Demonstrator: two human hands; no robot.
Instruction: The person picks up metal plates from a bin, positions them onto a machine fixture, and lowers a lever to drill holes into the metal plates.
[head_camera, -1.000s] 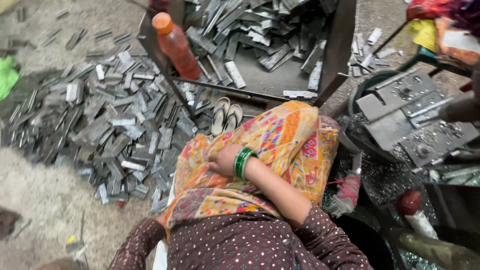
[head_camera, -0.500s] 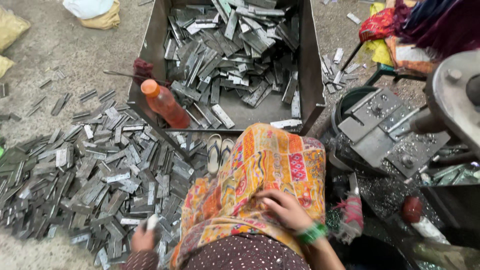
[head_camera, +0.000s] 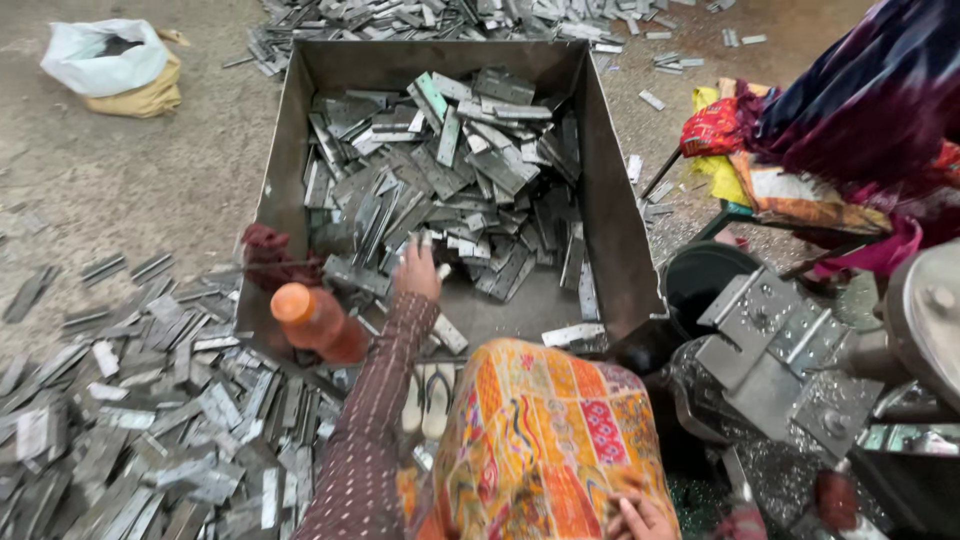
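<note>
Head view: the left hand (head_camera: 418, 272), at the end of a dotted maroon sleeve (head_camera: 368, 420), reaches up from the lower middle of the frame into the open metal bin (head_camera: 605, 215) at upper centre. Its fingers rest spread on the heap of flat grey metal plates (head_camera: 450, 180) near the bin's front edge; the grip is open, touching the plates rather than closed on one. The bin's bare floor shows just right of the hand, with a few loose plates lying on it.

The right hand (head_camera: 640, 518) sits at the bottom edge, right of centre, on the orange patterned cloth (head_camera: 545, 440) over the person's lap. Only its fingers show, lying bent on the cloth; whether they pinch it cannot be told.

An orange plastic bottle (head_camera: 318, 322) leans against the bin's front left corner, beside a dark red rag (head_camera: 268, 256). A pair of pale sandals (head_camera: 428, 398) lies on the floor between sleeve and cloth. More plates (head_camera: 150, 420) litter the floor at lower left. A white bag (head_camera: 105, 58) lies at upper left. Perforated steel brackets (head_camera: 775, 350) stand at right, below another person's coloured clothing (head_camera: 860, 110).
</note>
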